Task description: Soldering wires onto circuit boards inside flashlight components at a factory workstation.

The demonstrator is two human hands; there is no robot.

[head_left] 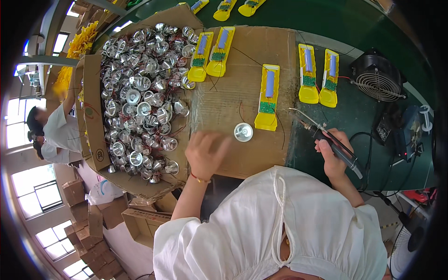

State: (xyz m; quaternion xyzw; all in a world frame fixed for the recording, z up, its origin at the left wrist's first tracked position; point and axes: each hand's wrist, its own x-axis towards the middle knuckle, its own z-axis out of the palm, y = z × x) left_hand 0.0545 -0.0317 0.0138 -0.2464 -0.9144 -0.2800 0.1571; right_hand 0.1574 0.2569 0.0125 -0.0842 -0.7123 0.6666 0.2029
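Observation:
My right hand (335, 154) is closed around a soldering iron (343, 155) with a dark handle. Its tip points up and left, and a thin pale tube (305, 115) runs beside it. My left hand (205, 151), slightly blurred, is over the near edge of the cardboard sheet (233, 93). Its fingers are apart and nothing shows in them. Just right of it lies a silver reflector cup (243, 132) with a thin wire. Beyond the cup sits a yellow lamp housing (267, 100) with a purple battery cell and a green circuit board.
A cardboard box (95, 116) full of wired reflector cups (140, 93) stands left. More yellow housings (219, 51) lie on the cardboard and on the green bench (298, 149). A round black fan (378, 77) and a dark device (413, 130) stand right, with cables. Other people (58, 130) are far left.

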